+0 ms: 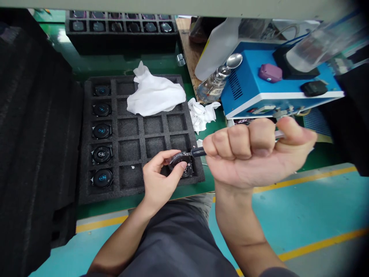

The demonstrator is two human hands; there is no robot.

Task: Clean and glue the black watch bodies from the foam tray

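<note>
My left hand [163, 175] pinches a round black watch body [181, 158] over the front right corner of a grey foam tray [129, 196]. Wrapped in a fist, my right hand [253, 154] grips a tool with a dark tip [198, 152], which looks like a screwdriver. Its end meets the edge of the watch body. Under the held piece, another round black part shows in the corner compartment. Several watch bodies [101, 154] lie in the tray's left column. A white cloth [157, 94] covers some compartments at the back.
Behind the tray stands a black foam box [121, 42] with several watches in it. To the right are a crumpled tissue [201, 113], a glass dispenser bottle [213, 84], a white bottle [217, 48] and a blue machine [250, 73]. Stacked black foam [37, 134] rises at left.
</note>
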